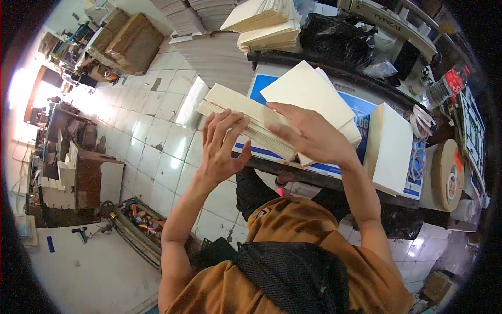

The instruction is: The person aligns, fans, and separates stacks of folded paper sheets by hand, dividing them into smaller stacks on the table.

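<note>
A long bundle of cream paper sheets [239, 103] lies at a slant at the left edge of the worktable. My left hand [219, 144] is at its near long side, fingertips against the sheet edges, fingers spread and thumb apart. Over the bundle's right end is my right hand [317, 135], index finger stretched out and thumb blurred, with no grip visible. Under and behind this hand, fanned cream sheets [308, 91] rest on a blue printed sheet [362, 106]. To their right stands a thick cream paper block [389, 146].
Tall paper stacks [219, 55] stand left of the table. At the back are more cream sheets [269, 39], a black plastic bag [337, 39] and a sewing machine [389, 21]. A tape roll [444, 175] and plastic bottle [444, 89] are at right. Cardboard boxes [133, 44] stand on the tiled floor.
</note>
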Tool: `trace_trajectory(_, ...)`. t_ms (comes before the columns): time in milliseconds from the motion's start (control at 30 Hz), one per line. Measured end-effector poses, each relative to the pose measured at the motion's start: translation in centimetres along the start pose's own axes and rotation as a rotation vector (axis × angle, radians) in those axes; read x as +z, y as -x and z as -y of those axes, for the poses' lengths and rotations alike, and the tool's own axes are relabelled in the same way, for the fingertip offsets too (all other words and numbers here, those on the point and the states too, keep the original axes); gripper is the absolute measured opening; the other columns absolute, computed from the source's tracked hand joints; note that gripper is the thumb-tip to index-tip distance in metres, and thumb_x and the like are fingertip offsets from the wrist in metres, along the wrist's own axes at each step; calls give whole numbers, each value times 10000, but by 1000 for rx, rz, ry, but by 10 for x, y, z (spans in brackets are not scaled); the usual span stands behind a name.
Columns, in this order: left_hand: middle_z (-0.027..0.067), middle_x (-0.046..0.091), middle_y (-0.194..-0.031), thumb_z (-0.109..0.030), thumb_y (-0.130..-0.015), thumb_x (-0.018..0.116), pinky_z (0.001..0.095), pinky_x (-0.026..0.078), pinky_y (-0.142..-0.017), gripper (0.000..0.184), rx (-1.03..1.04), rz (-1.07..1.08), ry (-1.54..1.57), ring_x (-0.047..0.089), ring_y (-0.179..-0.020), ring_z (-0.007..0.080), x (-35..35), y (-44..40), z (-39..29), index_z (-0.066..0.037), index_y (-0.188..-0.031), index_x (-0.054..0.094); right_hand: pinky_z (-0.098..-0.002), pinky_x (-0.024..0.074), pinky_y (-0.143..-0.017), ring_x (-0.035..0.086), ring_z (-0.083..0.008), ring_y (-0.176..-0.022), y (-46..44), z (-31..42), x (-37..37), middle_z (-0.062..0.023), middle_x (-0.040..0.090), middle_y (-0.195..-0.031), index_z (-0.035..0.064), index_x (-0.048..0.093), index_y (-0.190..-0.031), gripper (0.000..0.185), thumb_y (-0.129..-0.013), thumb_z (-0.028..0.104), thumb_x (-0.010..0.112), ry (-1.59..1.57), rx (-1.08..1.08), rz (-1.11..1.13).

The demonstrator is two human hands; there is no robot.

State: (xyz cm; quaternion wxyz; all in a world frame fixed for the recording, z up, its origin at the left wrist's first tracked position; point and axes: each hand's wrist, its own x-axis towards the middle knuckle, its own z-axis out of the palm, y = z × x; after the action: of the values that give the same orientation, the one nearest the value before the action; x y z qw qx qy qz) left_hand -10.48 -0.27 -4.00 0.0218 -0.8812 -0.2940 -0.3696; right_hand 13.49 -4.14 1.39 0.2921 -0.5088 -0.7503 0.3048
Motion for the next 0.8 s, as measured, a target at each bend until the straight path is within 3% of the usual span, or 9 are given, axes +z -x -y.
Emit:
trace_trajectory(133, 93, 539, -1293, -110, -693, 731, 494, 306, -1099, 569, 9, 74, -23, 477, -1254, 302, -4, -5, 0, -113, -1247, 602, -367, 436, -994, 597, -306, -1152, -7, -11, -7, -212, 600, -1278, 27, 491, -1373, 537, -965, 361, 593, -57, 25, 119)
trace_trajectory(433, 89, 525, -1340, -124, -688, 727, 492, 285, -1117, 615, 59, 176, 23, 451, -1299, 302, -13, -11, 6, -115, -1281, 567, -352, 393, -1047, 540, -269, -1224, -8, -19, -9, -180, 569, -1335, 24, 444, -1419, 607, -986, 441, 533, -299, 56, 210)
trace_trajectory(633, 93, 546, -1333, -144, -693, 725, 494, 298, -1111, 606, 98, 156, 2, 465, -1294, 303, -15, -5, 9, -109, -1275, 561, -361, 405, -1041, 545, -304, -1220, -12, -35, -3, -220, 567, -1322, -16, 461, -1384, 608, -975, 425, 550, -244, 12, 160)
trace_trajectory(800, 88, 550, -1307, -126, -668, 728, 495, 329, -1088, 620, 111, 140, 4, 467, -1286, 298, -15, -1, 11, -103, -1263, 556, -360, 400, -1045, 552, -298, -1217, -11, -33, -7, -190, 578, -1324, 26, 445, -1416, 567, -983, 377, 549, -208, 46, 118)
